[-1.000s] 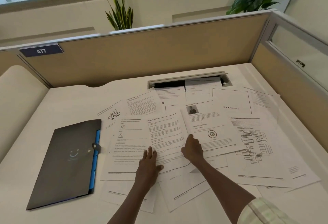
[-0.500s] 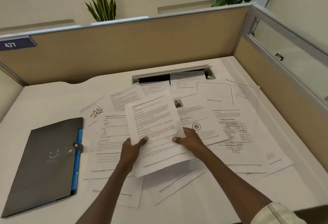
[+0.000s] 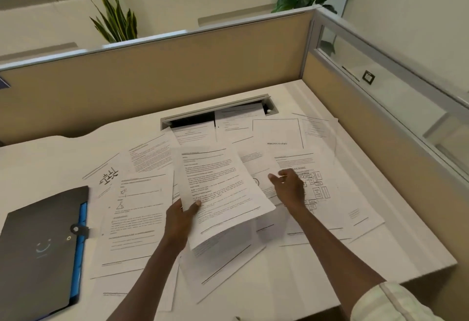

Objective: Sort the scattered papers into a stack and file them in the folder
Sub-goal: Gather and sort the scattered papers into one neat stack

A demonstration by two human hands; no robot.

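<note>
Many printed white papers lie scattered over the white desk (image 3: 38, 165). My left hand (image 3: 181, 216) pinches the lower left edge of a text sheet (image 3: 220, 188), lifted and tilted above the pile. My right hand (image 3: 289, 188) hovers open to its right, over a sheet with a round emblem (image 3: 258, 168) and a flowchart page (image 3: 317, 188). A bibliography page (image 3: 278, 135) lies further back. The dark grey folder (image 3: 40, 249), closed with a blue edge and a snap strap, lies at the left front of the desk.
A cable slot (image 3: 193, 118) in the desk's back holds the ends of two sheets. Tan partition walls (image 3: 177, 66) close the back and right sides. Plants (image 3: 114, 15) stand behind the partition. The desk's front right corner (image 3: 431, 262) is near my right arm.
My right hand has let go of the lifted text sheet and moved right over the emblem sheet. My left hand alone now holds the sheet up.
</note>
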